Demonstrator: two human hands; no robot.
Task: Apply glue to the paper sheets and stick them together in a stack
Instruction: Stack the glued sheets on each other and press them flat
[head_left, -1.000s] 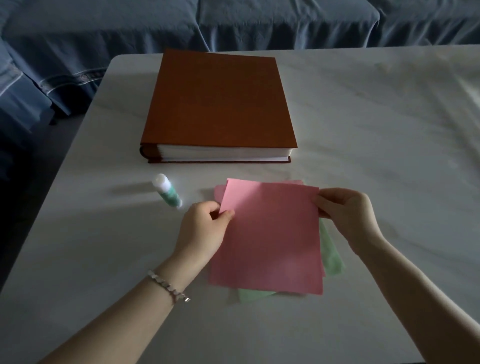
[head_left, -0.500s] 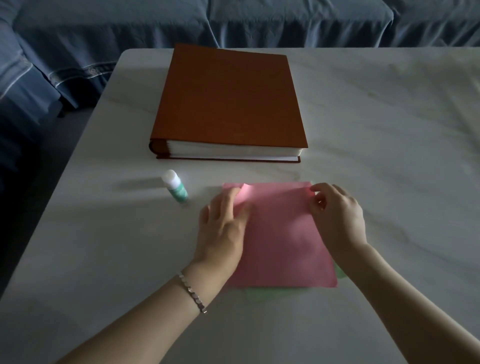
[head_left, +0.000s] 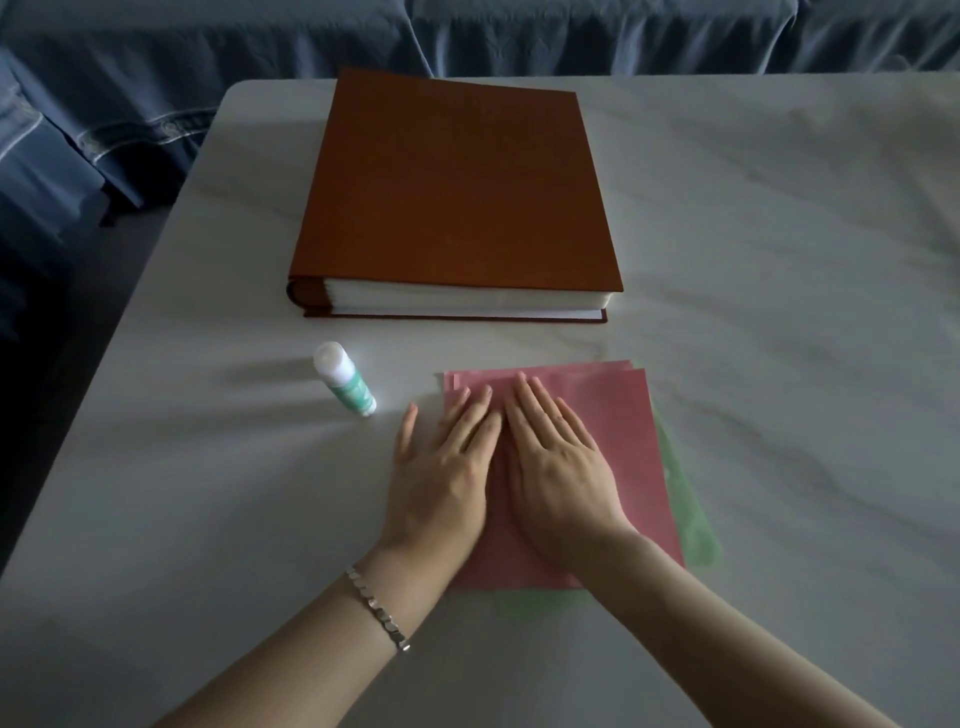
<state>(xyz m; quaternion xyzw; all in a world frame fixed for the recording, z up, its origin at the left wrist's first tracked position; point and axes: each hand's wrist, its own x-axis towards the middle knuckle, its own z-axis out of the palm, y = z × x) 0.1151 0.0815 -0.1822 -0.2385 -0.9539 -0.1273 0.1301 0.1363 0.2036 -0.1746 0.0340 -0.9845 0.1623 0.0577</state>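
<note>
Pressing step: you are flattening the pink sheet (head_left: 597, 415) onto the stack.
Left hand (head_left: 441, 467) and right hand (head_left: 558, 467) are lying open, gripping nothing; glue stick (head_left: 344, 378) is waiting just left of the sheet.

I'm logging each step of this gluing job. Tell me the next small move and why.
Probably sweep both palms outward across the top pink sheet. The left hand and right hand lie flat and side by side near its middle, so its outer edges are not yet pressed onto the stack. The glue stick stands aside.

Flat hands (head_left: 506, 467) on pink sheet (head_left: 618, 415)
</note>
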